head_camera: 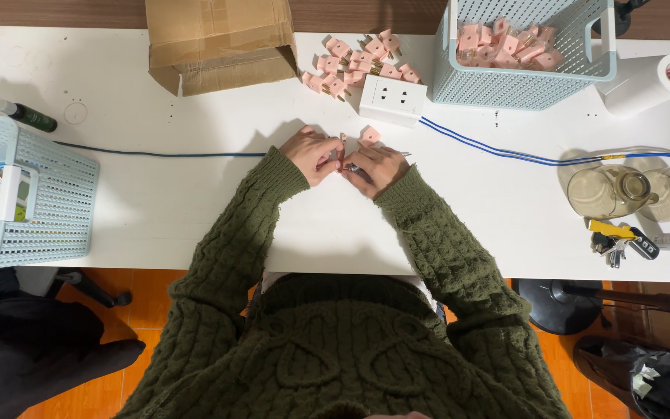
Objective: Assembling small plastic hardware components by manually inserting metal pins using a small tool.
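A small pink plug part [340,157] sits pinched between the two hands at the middle of the white table [195,202], just beyond the near edge where the green knitted sleeves [428,233] come in. The left hand [313,155] closes its fingers around the part from the left, and the right hand [376,167] meets it from the right, gripping a thin metal tool or pin whose tip sticks out to the right; exactly how the fingertips pinch cannot be told. Just past the hands lies one loose pink piece [371,134]. A blue cable [157,154] runs across the table from left to right behind the hands. At the near right stand two glass jars [610,192] and a bunch of keys [618,239]; at the near left hangs a pale blue basket [48,194]. Farther off is a white socket block [393,98], and beyond it a heap of pink plugs [358,62]. At the far edge stand a cardboard box [219,39], a second pale blue basket [521,85] holding more pink plugs, and a paper roll [653,77] on the far right
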